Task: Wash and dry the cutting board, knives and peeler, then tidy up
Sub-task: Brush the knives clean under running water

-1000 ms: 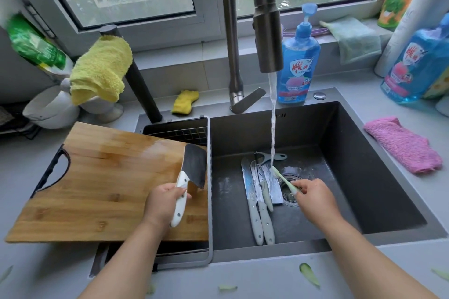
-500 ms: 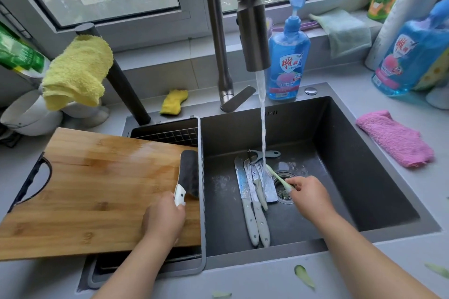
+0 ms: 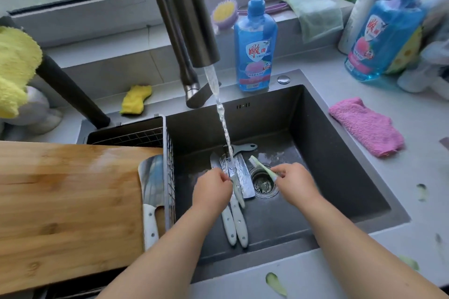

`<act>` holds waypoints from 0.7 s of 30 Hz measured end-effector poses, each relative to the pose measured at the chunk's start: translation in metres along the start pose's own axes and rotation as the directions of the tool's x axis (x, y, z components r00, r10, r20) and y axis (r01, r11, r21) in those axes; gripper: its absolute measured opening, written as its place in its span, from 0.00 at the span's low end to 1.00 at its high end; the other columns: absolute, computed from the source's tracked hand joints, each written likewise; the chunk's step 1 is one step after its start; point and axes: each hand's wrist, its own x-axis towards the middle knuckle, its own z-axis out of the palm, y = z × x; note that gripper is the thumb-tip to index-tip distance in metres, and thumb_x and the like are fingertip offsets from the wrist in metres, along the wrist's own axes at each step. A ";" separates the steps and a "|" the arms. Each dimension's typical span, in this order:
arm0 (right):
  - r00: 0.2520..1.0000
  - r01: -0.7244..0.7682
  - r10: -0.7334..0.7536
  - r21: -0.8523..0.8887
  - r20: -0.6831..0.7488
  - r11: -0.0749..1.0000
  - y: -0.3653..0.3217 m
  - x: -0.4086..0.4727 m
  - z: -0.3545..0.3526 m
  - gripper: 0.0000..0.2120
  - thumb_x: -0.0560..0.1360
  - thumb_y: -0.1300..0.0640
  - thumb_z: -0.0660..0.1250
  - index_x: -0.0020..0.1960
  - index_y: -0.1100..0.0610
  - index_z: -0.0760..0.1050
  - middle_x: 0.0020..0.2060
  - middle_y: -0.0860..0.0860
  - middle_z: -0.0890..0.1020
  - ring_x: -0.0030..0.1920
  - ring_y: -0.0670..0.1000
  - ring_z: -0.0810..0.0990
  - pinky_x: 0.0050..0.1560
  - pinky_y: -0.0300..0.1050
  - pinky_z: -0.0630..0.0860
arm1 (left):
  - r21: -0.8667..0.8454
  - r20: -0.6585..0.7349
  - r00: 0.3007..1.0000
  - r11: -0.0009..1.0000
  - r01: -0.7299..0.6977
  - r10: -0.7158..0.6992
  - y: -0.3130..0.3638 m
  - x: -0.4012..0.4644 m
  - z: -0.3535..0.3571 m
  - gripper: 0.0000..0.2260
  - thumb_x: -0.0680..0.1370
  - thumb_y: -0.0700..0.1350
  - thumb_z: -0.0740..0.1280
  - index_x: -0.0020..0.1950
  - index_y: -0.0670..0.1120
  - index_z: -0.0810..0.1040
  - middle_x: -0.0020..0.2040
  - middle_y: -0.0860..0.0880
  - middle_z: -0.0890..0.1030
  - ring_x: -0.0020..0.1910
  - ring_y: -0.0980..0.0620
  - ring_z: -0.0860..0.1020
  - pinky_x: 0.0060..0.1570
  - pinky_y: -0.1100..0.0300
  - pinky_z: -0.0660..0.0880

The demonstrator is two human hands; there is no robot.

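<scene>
The wet wooden cutting board [image 3: 68,201] lies across the sink's left side. A cleaver [image 3: 151,184] with a white handle rests flat on the board's right edge. In the dark sink [image 3: 340,177], several knives [image 3: 239,223] lie side by side under the running water, with the grey peeler [image 3: 243,147] just behind them. My left hand [image 3: 213,192] is down on the knives, fingers pinched on a small knife [image 3: 239,195]. My right hand [image 3: 296,182] holds a pale green brush [image 3: 261,167], bristles pointing toward the stream.
The faucet [image 3: 192,26] runs over the sink's middle. A wire drain basket [image 3: 168,153] sits under the board. A blue soap bottle [image 3: 255,41], yellow sponge [image 3: 136,99] and pink cloth [image 3: 366,126] ring the sink. Green peel scraps [image 3: 275,284] lie on the front counter.
My left hand laid the cleaver down on the board and moved right into the sink onto the knives. My right hand stayed near the drain with the brush.
</scene>
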 end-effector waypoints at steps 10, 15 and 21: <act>0.996 -0.027 0.033 -0.075 0.080 0.997 -0.006 0.016 0.005 0.15 0.76 0.63 0.63 0.57 0.49 0.81 0.54 0.52 0.75 0.48 0.55 0.78 0.47 0.44 0.76 | 0.206 0.208 0.952 0.962 0.181 -0.224 -0.021 0.048 0.079 0.06 0.74 0.40 0.62 0.37 0.43 0.72 0.40 0.44 0.80 0.37 0.46 0.79 0.27 0.62 0.67; 0.994 -0.038 0.043 -0.051 0.100 0.998 0.003 0.021 0.010 0.14 0.78 0.60 0.62 0.60 0.48 0.79 0.52 0.51 0.72 0.48 0.53 0.75 0.44 0.41 0.70 | 0.303 0.356 0.872 0.924 0.232 -0.336 -0.024 0.048 0.103 0.02 0.74 0.41 0.64 0.44 0.44 0.72 0.50 0.43 0.80 0.47 0.43 0.81 0.41 0.56 0.77; 0.995 -0.052 0.053 -0.014 0.089 0.999 0.007 0.026 0.011 0.15 0.78 0.59 0.62 0.62 0.47 0.78 0.50 0.50 0.70 0.47 0.54 0.76 0.42 0.43 0.71 | 0.483 0.309 0.881 0.857 0.178 -0.357 -0.026 0.059 0.120 0.15 0.73 0.48 0.69 0.59 0.48 0.77 0.59 0.49 0.79 0.58 0.47 0.78 0.49 0.56 0.75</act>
